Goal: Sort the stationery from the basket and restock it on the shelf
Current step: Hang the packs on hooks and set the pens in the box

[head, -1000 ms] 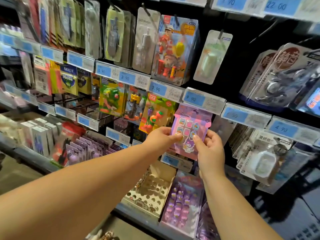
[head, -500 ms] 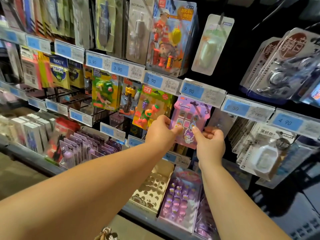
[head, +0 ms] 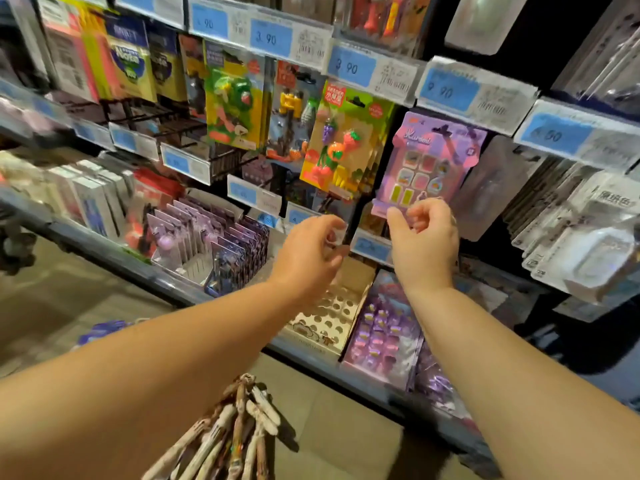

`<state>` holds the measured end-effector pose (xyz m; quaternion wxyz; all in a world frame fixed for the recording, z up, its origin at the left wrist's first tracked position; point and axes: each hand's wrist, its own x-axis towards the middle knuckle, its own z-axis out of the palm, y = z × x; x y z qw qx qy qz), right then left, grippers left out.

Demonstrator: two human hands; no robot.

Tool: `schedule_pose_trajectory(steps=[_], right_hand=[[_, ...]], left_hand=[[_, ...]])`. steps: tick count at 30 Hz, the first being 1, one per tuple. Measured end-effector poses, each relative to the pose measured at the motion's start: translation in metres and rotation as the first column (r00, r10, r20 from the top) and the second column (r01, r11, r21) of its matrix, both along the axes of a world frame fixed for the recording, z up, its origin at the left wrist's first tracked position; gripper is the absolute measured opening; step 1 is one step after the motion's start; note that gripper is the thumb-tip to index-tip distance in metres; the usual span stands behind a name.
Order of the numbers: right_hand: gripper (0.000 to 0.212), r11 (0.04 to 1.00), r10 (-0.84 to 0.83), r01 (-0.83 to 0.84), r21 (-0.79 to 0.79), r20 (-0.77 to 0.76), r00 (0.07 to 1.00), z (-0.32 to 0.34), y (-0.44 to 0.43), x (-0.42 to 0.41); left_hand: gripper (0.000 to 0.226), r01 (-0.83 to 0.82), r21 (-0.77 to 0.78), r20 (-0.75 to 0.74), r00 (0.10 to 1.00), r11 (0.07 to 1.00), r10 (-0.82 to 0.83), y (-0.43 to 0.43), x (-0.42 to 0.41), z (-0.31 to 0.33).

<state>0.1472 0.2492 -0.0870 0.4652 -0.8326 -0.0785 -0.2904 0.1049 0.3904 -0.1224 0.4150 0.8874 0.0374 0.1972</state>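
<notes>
The purple blister card of small pink and yellow pieces (head: 429, 161) hangs under the blue 9.90 price tag (head: 446, 90), directly above the right hand (head: 424, 242). That hand's fingers curl loosely around nothing, and I cannot tell whether its thumb tip touches the card's lower edge. The left hand (head: 310, 252) hovers just beside the right, clear of the card, loosely curled and empty.

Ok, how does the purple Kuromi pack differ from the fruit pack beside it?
The Kuromi pack is purple with small tiles in a grid; the fruit pack is yellow-green with grapes, an orange and cherries. The Kuromi pack hangs under the 9.90 tag, the fruit pack under a 3.90 tag. The right hand is at the Kuromi pack's bottom edge; none touches the fruit pack. Both are hanging carded packs.
</notes>
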Motion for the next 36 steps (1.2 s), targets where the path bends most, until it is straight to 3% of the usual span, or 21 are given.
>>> schedule_pose_trajectory(steps=[4,7,8,10,12,13,15,18,21,24,29,36], right_hand=[[0.026,0.969,0.196,-0.198,-0.147,-0.027,0.980,-0.030,0.030,-0.028],[0.022,0.855,0.262,-0.417,-0.309,-0.435,0.861,-0.063,0.052,-0.044],[0.025,0.760,0.198,-0.509,-0.404,-0.602,0.774,-0.077,0.058,-0.046],[0.039,0.450,-0.004,-0.730,-0.514,-0.819,0.574,-0.102,0.068,-0.048],[0.051,0.200,-0.170,-0.880,-0.431,-0.900,0.401,-0.127,0.076,-0.051],[0.051,0.163,-0.216,-0.915,-0.369,-0.918,0.332,-0.143,0.081,-0.051],[0.050,0.210,-0.231,-0.929,-0.304,-0.939,0.255,-0.171,0.088,-0.051],[0.049,0.374,-0.207,-0.881,-0.291,-0.952,0.227,-0.221,0.093,-0.054],[0.045,0.528,-0.219,-0.804,-0.273,-0.959,0.181,-0.273,0.090,-0.067],[0.061,0.620,-0.245,-0.736,-0.272,-0.958,0.147,-0.306,0.089,-0.080],[0.074,0.716,-0.199,-0.655,-0.243,-0.970,0.142,-0.323,0.097,-0.084],[0.069,0.680,-0.221,-0.687,-0.256,-0.965,0.141,-0.337,0.104,-0.076]], left_hand=[[0.022,-0.058,0.037,-0.131,0.989,0.998,0.062,0.036,-0.023,-0.057],[0.020,-0.050,0.106,-0.290,0.954,0.993,0.079,0.065,-0.039,-0.102],[0.021,-0.019,0.153,-0.357,0.931,0.988,0.074,0.075,-0.046,-0.118],[0.026,0.063,0.224,-0.495,0.867,0.972,0.058,0.094,-0.063,-0.147],[0.035,0.159,0.263,-0.643,0.764,0.952,0.050,0.110,-0.083,-0.177],[0.041,0.205,0.280,-0.710,0.702,0.938,0.059,0.117,-0.092,-0.192],[0.050,0.295,0.324,-0.787,0.612,0.899,0.083,0.127,-0.106,-0.218],[0.059,0.413,0.362,-0.830,0.551,0.836,0.087,0.139,-0.119,-0.241],[0.081,0.458,0.349,-0.853,0.517,0.818,0.074,0.142,-0.125,-0.254],[0.083,0.484,0.350,-0.856,0.512,0.802,0.064,0.140,-0.127,-0.261],[0.085,0.514,0.295,-0.865,0.502,0.806,-0.003,0.136,-0.121,-0.273],[0.085,0.553,0.326,-0.876,0.481,0.767,0.026,0.129,-0.110,-0.291]])
